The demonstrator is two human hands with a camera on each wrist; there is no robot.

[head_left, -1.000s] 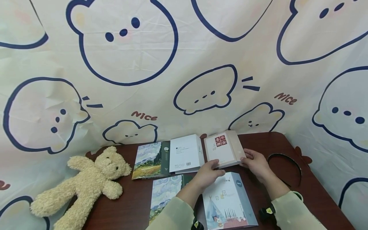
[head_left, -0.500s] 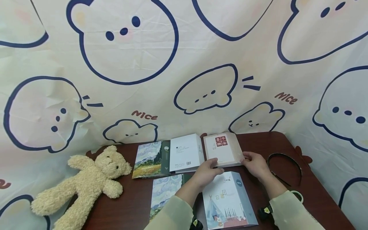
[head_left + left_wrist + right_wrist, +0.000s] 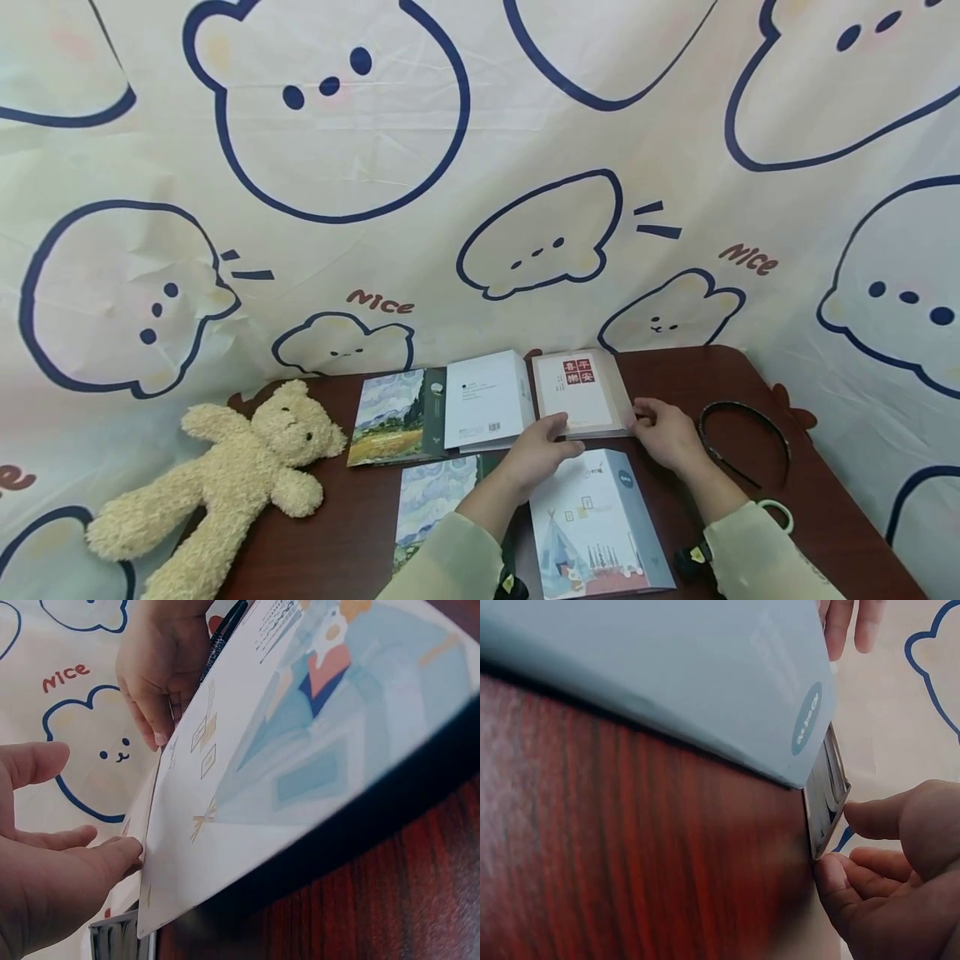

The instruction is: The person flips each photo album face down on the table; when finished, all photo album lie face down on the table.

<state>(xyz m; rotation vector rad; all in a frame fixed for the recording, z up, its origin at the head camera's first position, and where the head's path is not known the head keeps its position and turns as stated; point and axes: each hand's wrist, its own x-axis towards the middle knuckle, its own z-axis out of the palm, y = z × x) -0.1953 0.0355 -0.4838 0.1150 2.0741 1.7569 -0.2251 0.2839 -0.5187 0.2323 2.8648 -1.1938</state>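
A cream book (image 3: pixel 588 400) with a red lettered square lies flat at the back of the table. At its near right corner my right hand (image 3: pixel 667 433) pinches the edge; in the right wrist view the thumb and fingertips sit on either side of the book's end (image 3: pixel 826 796). My left hand (image 3: pixel 536 458) has its fingers loosely extended, fingertips right at the book's near left edge. Just in front of both hands lies a pale blue book (image 3: pixel 592 529) with a tent drawing. Left of the cream book is a white book (image 3: pixel 483 400) with a barcode.
Two books with painted landscapes, a far one (image 3: pixel 390 417) and a near one (image 3: pixel 435 508), lie further left. A plush bear (image 3: pixel 240 467) rests at the table's left. On the right are a dark headband (image 3: pixel 742 433) and a pale green ring-like thing (image 3: pixel 783 512) by the sleeve.
The cream book's right side, tilted up a second ago, has come down flat, and its far edge has squared up beside the white book. Both hands have barely moved.
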